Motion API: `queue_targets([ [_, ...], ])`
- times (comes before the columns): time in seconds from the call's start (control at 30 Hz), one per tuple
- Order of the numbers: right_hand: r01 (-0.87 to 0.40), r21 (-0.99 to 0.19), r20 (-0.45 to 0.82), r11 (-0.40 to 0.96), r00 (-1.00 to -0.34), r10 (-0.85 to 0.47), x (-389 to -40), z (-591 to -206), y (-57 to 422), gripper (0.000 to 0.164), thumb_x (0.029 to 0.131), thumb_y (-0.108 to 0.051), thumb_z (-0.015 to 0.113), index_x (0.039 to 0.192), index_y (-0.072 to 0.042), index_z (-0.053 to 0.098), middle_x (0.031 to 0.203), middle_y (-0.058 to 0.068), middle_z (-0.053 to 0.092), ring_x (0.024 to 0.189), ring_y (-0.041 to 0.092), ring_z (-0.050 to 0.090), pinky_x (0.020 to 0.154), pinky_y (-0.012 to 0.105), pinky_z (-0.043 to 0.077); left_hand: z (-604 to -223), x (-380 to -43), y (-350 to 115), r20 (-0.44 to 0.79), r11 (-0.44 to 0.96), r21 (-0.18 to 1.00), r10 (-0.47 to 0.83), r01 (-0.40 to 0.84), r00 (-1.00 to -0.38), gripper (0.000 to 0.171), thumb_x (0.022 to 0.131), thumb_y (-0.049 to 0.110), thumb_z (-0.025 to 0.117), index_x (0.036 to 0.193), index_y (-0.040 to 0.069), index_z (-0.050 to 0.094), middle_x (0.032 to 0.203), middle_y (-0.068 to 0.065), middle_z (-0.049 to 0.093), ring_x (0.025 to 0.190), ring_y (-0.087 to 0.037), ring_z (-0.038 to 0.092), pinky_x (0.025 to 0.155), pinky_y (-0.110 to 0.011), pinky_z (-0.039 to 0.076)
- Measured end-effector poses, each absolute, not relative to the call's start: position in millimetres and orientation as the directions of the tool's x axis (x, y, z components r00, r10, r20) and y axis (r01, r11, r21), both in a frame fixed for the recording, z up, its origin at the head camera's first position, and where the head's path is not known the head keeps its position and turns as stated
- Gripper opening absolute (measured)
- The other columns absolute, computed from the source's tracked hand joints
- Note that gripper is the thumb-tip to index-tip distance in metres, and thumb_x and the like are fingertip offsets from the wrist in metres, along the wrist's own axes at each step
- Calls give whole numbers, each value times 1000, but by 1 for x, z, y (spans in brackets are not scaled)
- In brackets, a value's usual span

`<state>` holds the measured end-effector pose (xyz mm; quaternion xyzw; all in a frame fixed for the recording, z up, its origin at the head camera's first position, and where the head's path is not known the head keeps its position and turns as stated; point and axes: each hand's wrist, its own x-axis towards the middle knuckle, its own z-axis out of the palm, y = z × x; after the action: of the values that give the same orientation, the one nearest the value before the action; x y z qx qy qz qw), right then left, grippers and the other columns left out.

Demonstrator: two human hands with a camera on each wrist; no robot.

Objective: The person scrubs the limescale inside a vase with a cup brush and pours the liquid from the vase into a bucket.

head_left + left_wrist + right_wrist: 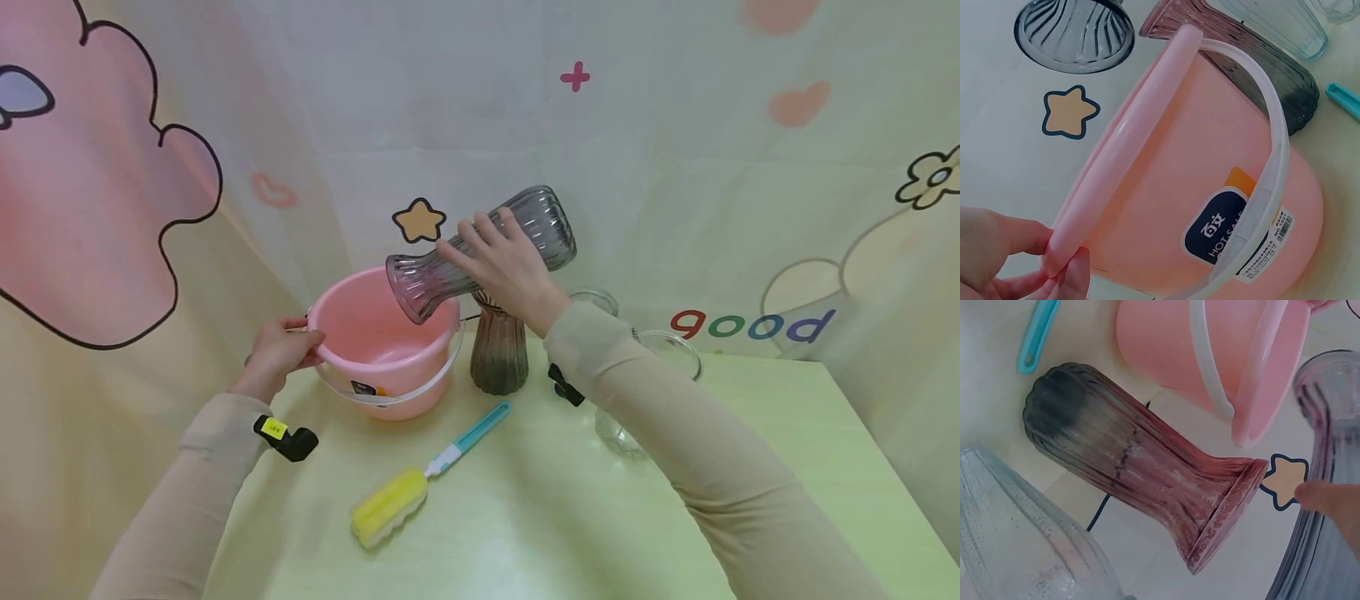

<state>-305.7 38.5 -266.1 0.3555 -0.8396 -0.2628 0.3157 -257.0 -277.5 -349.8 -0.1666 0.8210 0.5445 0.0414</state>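
Observation:
My right hand (510,262) grips a grey ribbed glass vase (546,223) round its body and holds it in the air, tilted, base up to the right. Its flared mouth is down at the left, over the pink bucket (360,321). At the bucket's left rim, my left hand (276,352) pinches the edge between thumb and fingers, also seen in the left wrist view. A second ribbed vase (499,358), pinkish at the top and grey below in the right wrist view, stands right of the bucket, partly hidden by the right hand.
A bottle brush (392,504) with yellow sponge head and blue handle lies on the table (540,517) in front. Clear glass vessels (621,435) stand at the right, partly behind my right forearm. A printed curtain (675,200) hangs close behind the table.

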Motion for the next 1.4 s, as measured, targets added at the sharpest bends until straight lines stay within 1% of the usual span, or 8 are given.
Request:
queue_targets([
  [0.23, -462, 588, 501, 664, -436, -747, -304, -264, 48, 86, 68, -49, 73, 138, -23, 31, 123, 11, 44, 112, 32, 42, 92, 50, 35, -348, -256, -273, -193, 405, 872, -232, -275, -953, 61, 91, 21, 53, 140, -3, 25, 122, -23, 48, 82, -20, 65, 82, -33, 51],
  [0.4, -506, 531, 604, 679, -337, -723, -301, -260, 54, 86, 65, -53, 73, 135, -21, 34, 120, 10, 47, 107, 32, 47, 86, 49, 39, -344, -253, -266, -15, 619, 762, -280, -192, -960, 65, 88, 27, 55, 137, -5, 26, 132, -26, 39, 114, -37, 46, 92, -46, 44],
  [0.53, -555, 457, 660, 695, -313, -683, -295, -257, 57, 81, 68, -57, 69, 133, -20, 37, 120, 10, 50, 104, 32, 50, 82, 49, 42, -337, -252, -251, 173, 721, 690, -246, -61, -954, 63, 87, 29, 58, 135, -3, 32, 133, -23, 39, 118, -39, 40, 93, -52, 38],
  [0.67, -618, 328, 679, 714, -371, -633, -281, -259, 59, 86, 67, -60, 68, 136, -18, 38, 120, 9, 51, 104, 31, 51, 81, 47, 44, -332, -250, -221, 369, 695, 682, -58, 227, -928, 59, 83, 23, 65, 132, 2, 39, 130, -17, 43, 116, -35, 45, 94, -49, 41],
  [0.83, -689, 150, 692, 709, -439, -573, -262, -266, 58, 89, 64, -60, 69, 136, -17, 38, 117, 7, 53, 99, 29, 54, 81, 43, 45, -323, -242, -178, 537, 478, 668, 220, 570, -815, 63, 74, 9, 74, 130, 11, 44, 127, -7, 51, 116, -25, 49, 97, -44, 41],
  [1.0, -721, 3, 709, 693, -487, -510, -246, -277, 59, 89, 62, -58, 71, 133, -16, 40, 106, 5, 55, 90, 23, 54, 70, 37, 46, -319, -231, -150, 481, 385, 709, 348, 590, -805, 80, 71, 12, 78, 138, 20, 33, 137, 0, 43, 125, -19, 42, 102, -40, 37],
  [1.17, -711, -274, 598, 647, -653, -465, -233, -294, 67, 89, 64, -53, 72, 136, -17, 35, 119, 3, 54, 98, 17, 54, 73, 35, 48, -327, -224, -131, 421, 358, 749, 394, 558, -817, 87, 69, 15, 80, 139, 22, 30, 140, 1, 40, 130, -19, 37, 105, -42, 33],
  [1.4, -621, -514, 474, 591, -780, -408, -219, -337, 90, 88, 65, -45, 77, 136, -16, 35, 123, 1, 53, 103, 16, 55, 78, 38, 49, -356, -217, -107, 427, 280, 760, 466, 587, -775, 81, 69, 7, 78, 136, 16, 32, 134, -2, 42, 117, -22, 48, 92, -35, 46],
])
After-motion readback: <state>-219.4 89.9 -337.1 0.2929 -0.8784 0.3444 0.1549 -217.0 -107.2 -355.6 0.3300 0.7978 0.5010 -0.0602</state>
